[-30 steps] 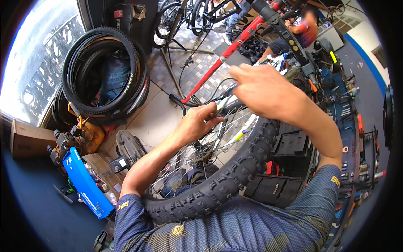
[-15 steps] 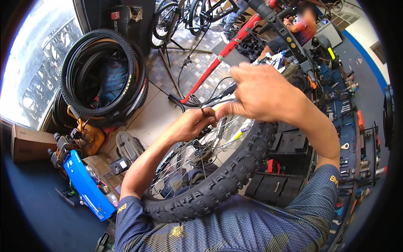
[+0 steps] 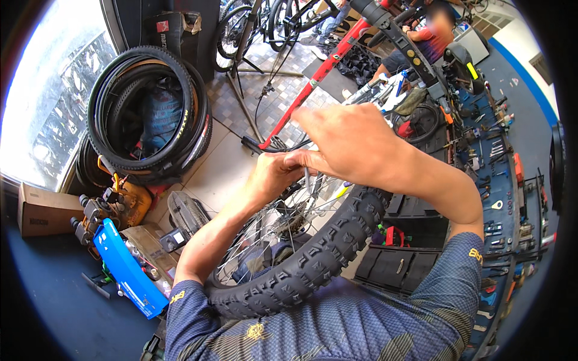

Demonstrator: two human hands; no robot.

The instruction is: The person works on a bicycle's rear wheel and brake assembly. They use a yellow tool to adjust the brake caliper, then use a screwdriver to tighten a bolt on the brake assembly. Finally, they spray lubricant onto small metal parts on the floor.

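A bicycle wheel with a knobby black tire (image 3: 313,271) stands tilted against my torso, its spokes and cassette (image 3: 290,224) below my hands. Above the far part of the wheel, my left hand (image 3: 268,177) is closed in a pinch. My right hand (image 3: 361,147) is bent over from the right, its thumb pressed against the left fingertips. Its index finger is raised and slightly blurred, and the other fingers are hidden. A thin grey piece shows just under the right thumb. What the fingertips hold is covered.
Stacked bicycle tires (image 3: 141,108) lie at the left by the window. A red bicycle frame (image 3: 313,81) hangs ahead. Tools line a blue bench (image 3: 497,156) at the right, beside a black case (image 3: 394,269). A blue box (image 3: 126,271) is at lower left. Another person (image 3: 430,42) sits far right.
My right hand has dropped and tipped left, its index finger now pointing out to the left. My left hand has turned slightly and its fingertips are more covered. The wheel barely moves.
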